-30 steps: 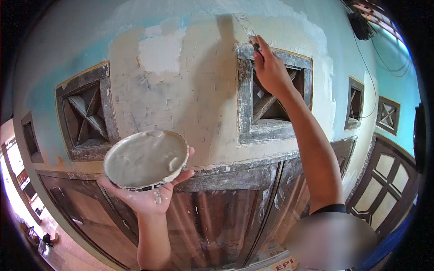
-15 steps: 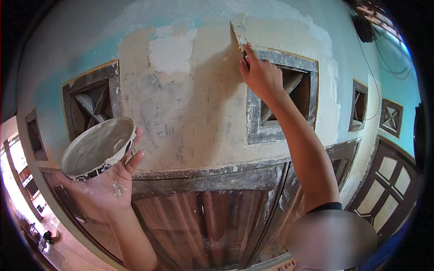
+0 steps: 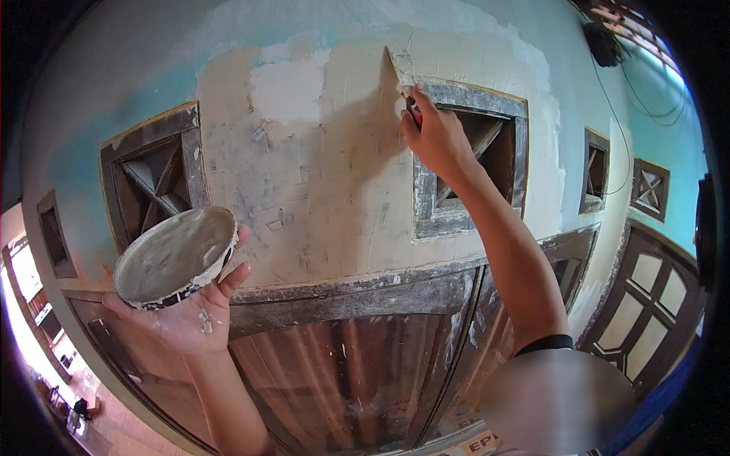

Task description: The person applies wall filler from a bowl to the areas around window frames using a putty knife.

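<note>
My left hand point(image 3: 190, 315) holds up a round bowl point(image 3: 179, 254) of grey-white wall putty, its fingers and thumb wrapped about the smeared side and bottom. Dabs of putty stick to the palm. My right hand point(image 3: 439, 135) grips a putty knife point(image 3: 400, 70) by its red and black handle, index finger stretched toward the blade. The putty-coated blade lies against the wall point(image 3: 304, 182), just above and left of the right vent's frame. Around it the wall is patched cream and white over turquoise paint, with rough dark scuffs lower down.
Two square wooden vents with crossed slats, one at left point(image 3: 156, 171) and one at right point(image 3: 471, 163), sit in the wall. Below runs a worn dark wooden frame point(image 3: 350, 292) over glazed panels. A panelled door point(image 3: 646, 304) stands at far right; cables point(image 3: 625, 121) hang above it.
My right hand and the putty knife have come slightly down the wall. The bowl in my left hand has shifted a little right and down in view.
</note>
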Available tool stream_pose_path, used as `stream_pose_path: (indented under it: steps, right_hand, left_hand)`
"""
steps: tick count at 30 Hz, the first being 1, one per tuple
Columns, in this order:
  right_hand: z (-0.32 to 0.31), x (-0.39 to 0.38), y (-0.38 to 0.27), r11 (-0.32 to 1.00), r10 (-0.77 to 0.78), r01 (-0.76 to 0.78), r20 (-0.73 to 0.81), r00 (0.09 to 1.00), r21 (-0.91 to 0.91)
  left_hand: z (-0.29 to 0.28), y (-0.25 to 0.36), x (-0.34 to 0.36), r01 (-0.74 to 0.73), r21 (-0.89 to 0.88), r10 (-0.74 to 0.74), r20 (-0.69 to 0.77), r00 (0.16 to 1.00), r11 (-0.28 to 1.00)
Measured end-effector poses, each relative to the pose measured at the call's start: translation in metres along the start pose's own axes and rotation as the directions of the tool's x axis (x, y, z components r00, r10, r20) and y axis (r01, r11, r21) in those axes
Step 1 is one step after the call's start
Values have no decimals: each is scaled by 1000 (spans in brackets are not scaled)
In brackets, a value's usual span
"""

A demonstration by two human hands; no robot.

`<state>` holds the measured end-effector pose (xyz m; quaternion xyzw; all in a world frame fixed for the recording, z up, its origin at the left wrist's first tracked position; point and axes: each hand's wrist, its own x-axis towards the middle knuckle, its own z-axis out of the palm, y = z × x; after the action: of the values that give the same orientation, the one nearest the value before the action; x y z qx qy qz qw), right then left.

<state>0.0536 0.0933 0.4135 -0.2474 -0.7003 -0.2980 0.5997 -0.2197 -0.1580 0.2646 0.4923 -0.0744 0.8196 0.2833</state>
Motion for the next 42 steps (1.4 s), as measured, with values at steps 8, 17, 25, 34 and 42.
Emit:
stream_pose_path:
  steps: [8,17,25,34,42]
  right_hand:
    - [-5,47,23,999,-26,24,-76,997,-27]
    - [-9,26,-6,996,38,-32,-65,997,89]
    - [9,-8,-13,1000,-28,28,-2,1000,4]
    - [-6,28,15,999,53,-53,-26,998,-7]
    - [-15,7,-16,996,54,-52,-17,998,77]
  left_hand:
    - [-2,-1,3,20,-36,-18,67,998,999]
    - [-19,6,5,23,-27,-21,93,995,999]
    - [-30,11,4,34,-37,-32,68,997,999]
    - [-27,6,3,25,-69,-20,65,998,997]
    - [-31,13,0,3,-44,1,91,996,999]
